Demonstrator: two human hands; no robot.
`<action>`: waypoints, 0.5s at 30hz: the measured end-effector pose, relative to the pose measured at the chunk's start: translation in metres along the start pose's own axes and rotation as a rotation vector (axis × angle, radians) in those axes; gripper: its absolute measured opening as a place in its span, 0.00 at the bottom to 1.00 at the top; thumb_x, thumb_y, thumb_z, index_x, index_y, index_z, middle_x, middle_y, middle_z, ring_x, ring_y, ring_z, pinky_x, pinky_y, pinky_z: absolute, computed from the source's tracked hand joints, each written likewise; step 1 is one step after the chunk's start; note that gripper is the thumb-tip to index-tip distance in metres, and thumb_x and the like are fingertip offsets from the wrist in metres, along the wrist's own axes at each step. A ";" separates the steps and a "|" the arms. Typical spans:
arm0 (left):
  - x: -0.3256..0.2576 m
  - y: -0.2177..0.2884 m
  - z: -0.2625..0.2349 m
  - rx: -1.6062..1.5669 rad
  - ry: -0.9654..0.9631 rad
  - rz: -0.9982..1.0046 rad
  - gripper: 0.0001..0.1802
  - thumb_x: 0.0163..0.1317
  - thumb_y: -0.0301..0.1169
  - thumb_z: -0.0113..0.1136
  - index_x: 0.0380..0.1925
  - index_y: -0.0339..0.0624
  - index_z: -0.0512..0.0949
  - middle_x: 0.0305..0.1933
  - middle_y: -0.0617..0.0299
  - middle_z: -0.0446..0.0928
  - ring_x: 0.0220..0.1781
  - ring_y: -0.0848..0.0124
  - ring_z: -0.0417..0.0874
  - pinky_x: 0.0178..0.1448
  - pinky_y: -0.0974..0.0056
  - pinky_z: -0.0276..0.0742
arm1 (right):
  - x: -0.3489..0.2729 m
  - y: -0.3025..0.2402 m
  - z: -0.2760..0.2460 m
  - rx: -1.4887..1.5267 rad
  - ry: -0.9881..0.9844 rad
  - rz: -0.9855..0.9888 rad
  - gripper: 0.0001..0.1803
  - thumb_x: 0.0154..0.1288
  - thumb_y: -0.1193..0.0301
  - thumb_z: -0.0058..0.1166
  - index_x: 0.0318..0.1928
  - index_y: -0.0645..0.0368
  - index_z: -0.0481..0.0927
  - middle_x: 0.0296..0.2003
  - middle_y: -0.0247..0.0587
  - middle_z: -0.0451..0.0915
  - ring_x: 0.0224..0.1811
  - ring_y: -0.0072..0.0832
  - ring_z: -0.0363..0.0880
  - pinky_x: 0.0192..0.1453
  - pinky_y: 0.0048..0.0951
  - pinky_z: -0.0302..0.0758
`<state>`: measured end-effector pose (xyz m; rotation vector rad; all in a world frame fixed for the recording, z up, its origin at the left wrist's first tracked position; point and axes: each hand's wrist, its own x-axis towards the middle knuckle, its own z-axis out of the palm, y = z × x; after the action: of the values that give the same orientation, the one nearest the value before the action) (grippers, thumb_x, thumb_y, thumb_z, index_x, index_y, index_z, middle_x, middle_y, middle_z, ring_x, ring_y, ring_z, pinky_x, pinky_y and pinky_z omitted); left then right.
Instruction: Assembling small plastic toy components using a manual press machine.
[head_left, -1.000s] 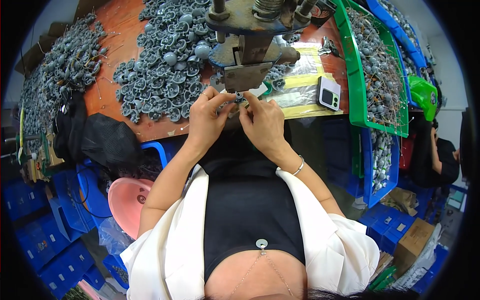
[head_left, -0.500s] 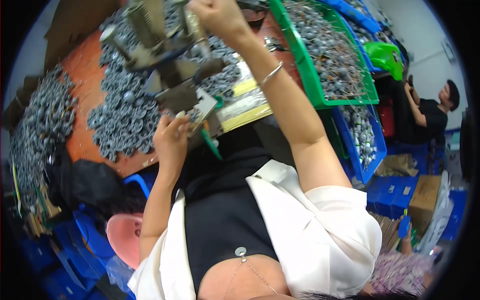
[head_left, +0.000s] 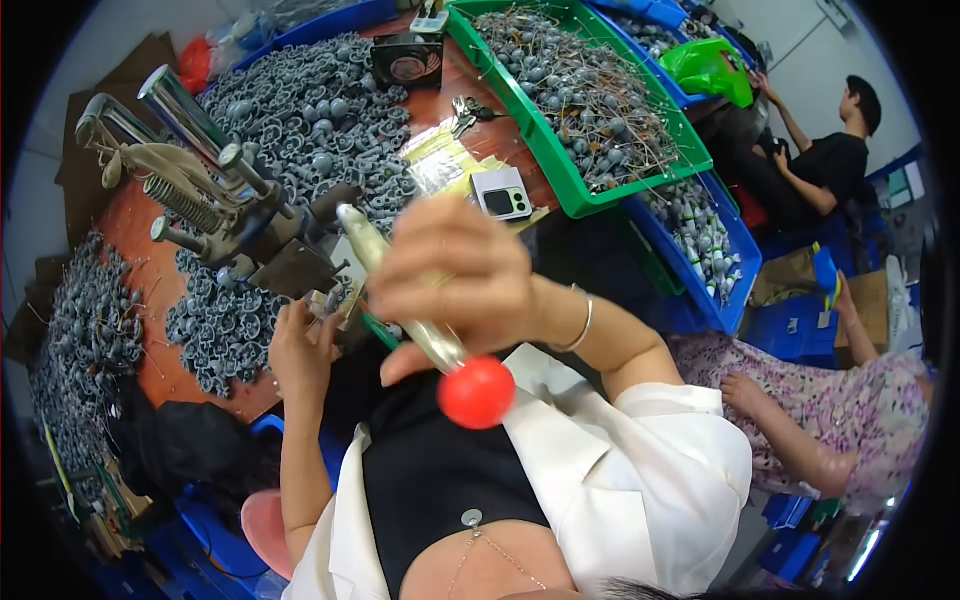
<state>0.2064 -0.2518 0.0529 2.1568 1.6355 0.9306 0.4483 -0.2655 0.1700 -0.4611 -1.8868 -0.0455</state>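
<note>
Your right hand [head_left: 455,275], which rose from the bench, now grips the press lever [head_left: 400,290] above its red knob [head_left: 477,392]; your left hand [head_left: 300,350] stays pinching a small part at the hand press [head_left: 230,215], so a stroke looks underway.

Right hand [head_left: 455,280] is up high, close to the camera, fingers curled and closed around a shiny lever [head_left: 400,300], the knuckles facing the lens and the thumb tucked underneath. The wrist is bent, bare, with a thin bangle on it, and the forearm runs back to the right into a white short sleeve. Left hand [head_left: 300,350] sits lower and further out, fingers bunched forward and pinching at something small, too tiny to make out. That left forearm rises bare and nearly straight from the lower edge, elbow down near the body
</note>
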 end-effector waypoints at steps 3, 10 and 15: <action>-0.005 -0.012 -0.008 0.294 -0.048 0.142 0.09 0.61 0.29 0.55 0.28 0.37 0.81 0.19 0.58 0.75 0.19 0.70 0.74 0.25 0.66 0.66 | 0.024 0.037 -0.020 0.064 0.189 0.195 0.09 0.54 0.75 0.63 0.37 0.62 0.80 0.32 0.40 0.81 0.34 0.28 0.80 0.37 0.24 0.75; -0.031 0.034 -0.039 -1.006 -0.774 -0.425 0.14 0.65 0.30 0.51 0.29 0.29 0.79 0.21 0.56 0.79 0.15 0.76 0.73 0.19 0.74 0.66 | -0.029 0.123 -0.090 -0.258 0.219 0.863 0.07 0.61 0.74 0.56 0.38 0.63 0.83 0.30 0.34 0.83 0.33 0.16 0.79 0.37 0.18 0.75; 0.009 -0.048 -0.090 -1.190 -0.061 -0.394 0.11 0.65 0.35 0.54 0.35 0.38 0.77 0.28 0.61 0.79 0.25 0.76 0.78 0.26 0.76 0.71 | -0.073 0.145 -0.204 -0.827 0.097 0.924 0.09 0.55 0.66 0.60 0.33 0.58 0.85 0.27 0.42 0.84 0.29 0.30 0.83 0.36 0.28 0.77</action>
<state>0.1141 -0.2421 0.0959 0.9985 0.9554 1.2240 0.7013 -0.2045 0.1500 -1.8083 -1.3332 -0.2282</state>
